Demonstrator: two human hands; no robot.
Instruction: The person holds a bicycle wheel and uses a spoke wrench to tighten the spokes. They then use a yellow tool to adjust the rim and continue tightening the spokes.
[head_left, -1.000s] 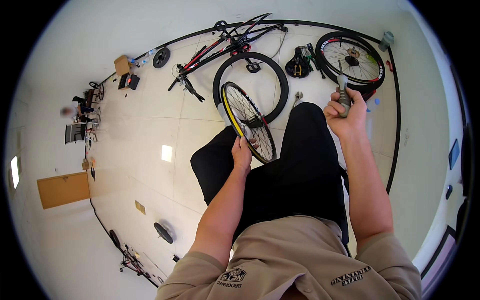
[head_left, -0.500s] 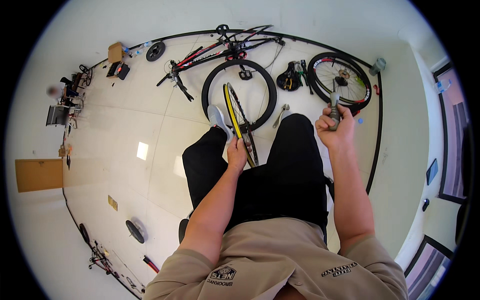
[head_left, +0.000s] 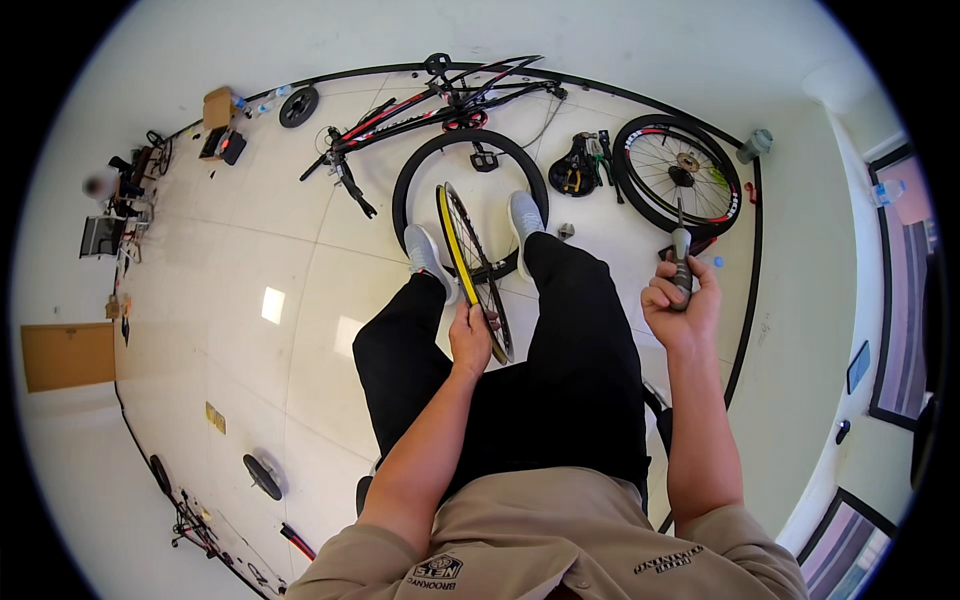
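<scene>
My left hand [head_left: 470,338] is closed around the near part of a spoked bicycle wheel rim [head_left: 455,250] with a yellow strip along it. The rim stands upright between my legs, tilted a little. Held up on the right, my right hand [head_left: 684,308] grips a screwdriver [head_left: 682,270] by its thick grey handle, shaft pointing away from me. A loose black tyre [head_left: 400,205] lies flat on the floor around my shoes, beyond and beneath the rim. Past the screwdriver tip lies another bicycle wheel [head_left: 626,165] with its tyre on.
A black and red bicycle frame [head_left: 385,128] lies along the far wall. Beside the right wheel are a saddle [head_left: 573,170] and green-handled tools [head_left: 601,160]. A small metal tool [head_left: 566,231] sits by my right shoe. A grey bottle [head_left: 757,145] stands in the far right corner.
My right foot has come forward and left into the tyre ring, and my right knee has lowered. Both hands keep their grips on the rim and the screwdriver. The view has shifted slightly.
</scene>
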